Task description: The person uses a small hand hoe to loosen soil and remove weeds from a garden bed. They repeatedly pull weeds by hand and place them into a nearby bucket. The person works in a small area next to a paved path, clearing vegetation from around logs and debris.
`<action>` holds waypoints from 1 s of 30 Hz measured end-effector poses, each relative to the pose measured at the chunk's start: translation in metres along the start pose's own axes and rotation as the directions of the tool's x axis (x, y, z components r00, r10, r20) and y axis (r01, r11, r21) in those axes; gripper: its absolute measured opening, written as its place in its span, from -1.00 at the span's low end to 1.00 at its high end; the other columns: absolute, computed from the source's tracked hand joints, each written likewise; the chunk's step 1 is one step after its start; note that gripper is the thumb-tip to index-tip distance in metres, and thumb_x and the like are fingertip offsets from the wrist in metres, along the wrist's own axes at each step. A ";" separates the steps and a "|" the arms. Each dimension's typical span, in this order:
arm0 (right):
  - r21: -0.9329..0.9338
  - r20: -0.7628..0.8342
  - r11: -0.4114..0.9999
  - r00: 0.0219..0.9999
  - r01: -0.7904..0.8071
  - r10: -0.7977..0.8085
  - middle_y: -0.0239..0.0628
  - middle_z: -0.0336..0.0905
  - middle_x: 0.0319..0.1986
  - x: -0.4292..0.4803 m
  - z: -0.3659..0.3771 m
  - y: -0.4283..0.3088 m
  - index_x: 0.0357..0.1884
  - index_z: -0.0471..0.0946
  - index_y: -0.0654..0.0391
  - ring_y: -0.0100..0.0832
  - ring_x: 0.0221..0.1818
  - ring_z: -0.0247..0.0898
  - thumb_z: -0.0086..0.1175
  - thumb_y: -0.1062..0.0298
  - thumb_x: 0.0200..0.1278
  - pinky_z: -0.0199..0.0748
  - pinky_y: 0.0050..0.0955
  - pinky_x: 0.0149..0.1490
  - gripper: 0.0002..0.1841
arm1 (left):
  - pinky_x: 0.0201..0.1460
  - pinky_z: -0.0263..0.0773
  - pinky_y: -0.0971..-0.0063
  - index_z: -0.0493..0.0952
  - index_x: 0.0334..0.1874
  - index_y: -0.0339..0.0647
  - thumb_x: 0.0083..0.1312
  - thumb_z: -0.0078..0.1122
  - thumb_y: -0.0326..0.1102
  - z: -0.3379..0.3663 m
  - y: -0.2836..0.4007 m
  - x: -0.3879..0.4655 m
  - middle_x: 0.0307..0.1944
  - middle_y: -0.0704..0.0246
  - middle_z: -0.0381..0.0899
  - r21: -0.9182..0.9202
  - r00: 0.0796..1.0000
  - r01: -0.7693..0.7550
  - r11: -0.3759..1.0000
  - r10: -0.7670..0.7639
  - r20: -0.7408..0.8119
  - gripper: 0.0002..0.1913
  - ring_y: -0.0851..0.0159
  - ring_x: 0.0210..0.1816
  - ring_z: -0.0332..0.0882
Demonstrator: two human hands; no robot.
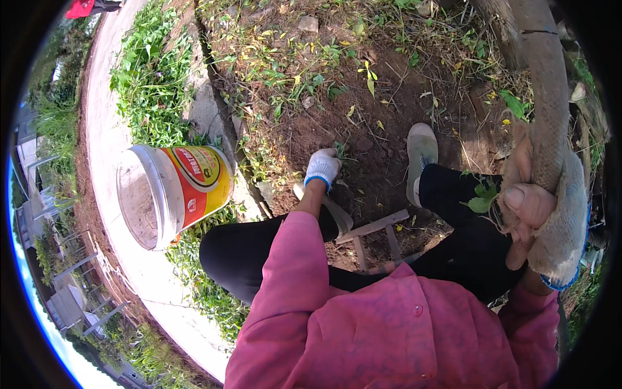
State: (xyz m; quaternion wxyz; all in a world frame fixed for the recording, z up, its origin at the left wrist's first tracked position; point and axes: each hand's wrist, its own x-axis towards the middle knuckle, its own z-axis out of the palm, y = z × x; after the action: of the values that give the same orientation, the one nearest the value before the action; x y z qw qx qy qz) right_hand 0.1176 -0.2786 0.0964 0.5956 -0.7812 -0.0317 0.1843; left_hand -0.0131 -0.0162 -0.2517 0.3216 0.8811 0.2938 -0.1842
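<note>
My left hand (322, 167), in a white knit glove with a blue cuff, is closed low over the bare soil (359, 129). A small green weed (341, 150) sticks out from its fingers. My right hand (534, 209) is raised at the right, large in the picture, in a worn, soiled glove (561, 228) with bare fingers coming through. One finger (549, 112) stretches up close past the camera. Thumb and other fingers are bent together, and a leafy green sprig (480, 200) hangs at them, seemingly held there.
A white plastic bucket (160, 194) with a red and yellow label stands on the left by a concrete edge (204, 109). Low plants (150, 73) line the pale path (109, 97). A wooden slatted frame (374, 231) lies between my legs. A weathered log (503, 34) is at upper right.
</note>
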 end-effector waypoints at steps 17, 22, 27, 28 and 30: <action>0.025 0.303 0.994 0.948 -0.107 0.095 -0.42 0.37 -0.56 -0.001 -0.007 0.011 0.08 0.32 0.28 -0.71 -0.79 0.14 0.27 0.37 -0.03 0.20 -0.73 -0.67 -0.41 | -0.32 0.41 0.32 0.58 -0.15 -0.22 0.08 0.10 -0.32 -0.429 -0.263 -0.183 -0.38 0.13 0.64 -0.070 0.375 0.429 0.901 -0.248 -0.893 -0.72 0.14 -0.40 0.58; 0.007 0.079 0.998 0.995 -0.057 0.056 -0.35 0.42 -0.48 -0.019 0.010 0.001 0.11 0.26 0.33 -0.63 -0.73 0.22 0.24 0.41 -0.08 0.22 -0.72 -0.69 -0.36 | -0.25 0.42 0.23 0.56 -0.27 -0.25 0.04 0.15 -0.26 -0.352 -0.220 -0.189 -0.36 0.03 0.60 -0.141 0.413 0.664 0.734 -0.518 -0.749 -0.74 0.00 -0.33 0.58; -0.068 0.151 0.957 0.945 -0.282 0.289 -0.37 0.36 -0.56 -0.007 0.022 -0.006 0.03 0.30 0.33 -0.61 -0.75 0.21 0.28 0.40 -0.17 0.21 -0.68 -0.69 -0.37 | -0.37 0.38 0.36 0.58 -0.32 -0.37 0.18 0.01 -0.33 -0.328 -0.204 -0.193 -0.52 0.16 0.61 -0.345 0.039 0.565 0.750 -0.443 -0.896 -0.77 0.21 -0.49 0.52; -0.109 0.201 0.943 0.922 -0.315 0.331 -0.38 0.35 -0.58 0.003 0.027 -0.008 0.00 0.31 0.33 -0.62 -0.76 0.20 0.28 0.40 -0.17 0.21 -0.68 -0.69 -0.39 | -0.36 0.38 0.39 0.59 -0.29 -0.36 0.21 -0.01 -0.31 -0.325 -0.208 -0.198 -0.51 0.16 0.61 -0.353 0.023 0.454 0.818 -0.406 -0.913 -0.75 0.22 -0.50 0.50; -0.144 0.236 0.941 0.913 -0.307 0.334 -0.40 0.34 -0.62 0.018 0.041 -0.008 -0.16 0.34 0.28 -0.64 -0.77 0.19 0.29 0.39 -0.15 0.21 -0.69 -0.69 -0.52 | -0.35 0.38 0.40 0.59 -0.29 -0.37 0.22 0.00 -0.29 -0.326 -0.206 -0.196 -0.48 0.16 0.62 -0.401 -0.030 0.440 0.803 -0.433 -0.901 -0.74 0.21 -0.51 0.49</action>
State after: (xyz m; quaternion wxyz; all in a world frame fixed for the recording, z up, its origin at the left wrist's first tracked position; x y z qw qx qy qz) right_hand 0.1224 -0.2338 0.0902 0.5065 -0.7753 0.0107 0.3773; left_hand -0.2488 0.2536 -0.0088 -0.0258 0.6413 0.6879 0.3389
